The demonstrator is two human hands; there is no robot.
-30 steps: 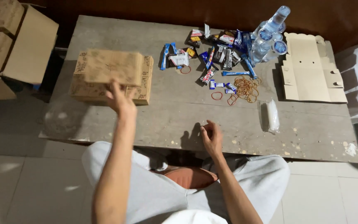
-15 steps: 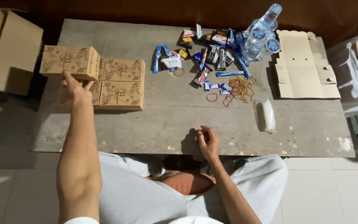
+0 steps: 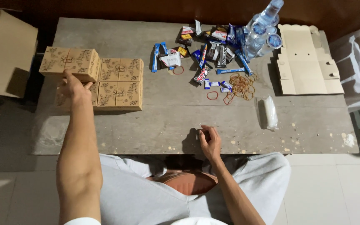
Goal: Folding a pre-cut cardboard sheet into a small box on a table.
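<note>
A small patterned brown box is gripped by the left hand, whose fingers are curled against its near face with the thumb spread to the right; the box is held above the left end of the wooden table. Just right of and beneath those fingers, a block of matching patterned boxes is stacked on the table. The right hand is rested at the table's near edge, its fingers bent and drawn together; whether anything is pinched between them cannot be told.

Well beyond the right fingers, a heap of small snack packets in blue, white, red and yellow wrappers is spread out, with a cluster of rubber bands in red and tan lying nearer. Clear water bottles with blue caps are stood at the far edge. To the far right of the fingers, a flat unfolded cardboard blank is laid, and a small clear plastic roll is seen nearer.
</note>
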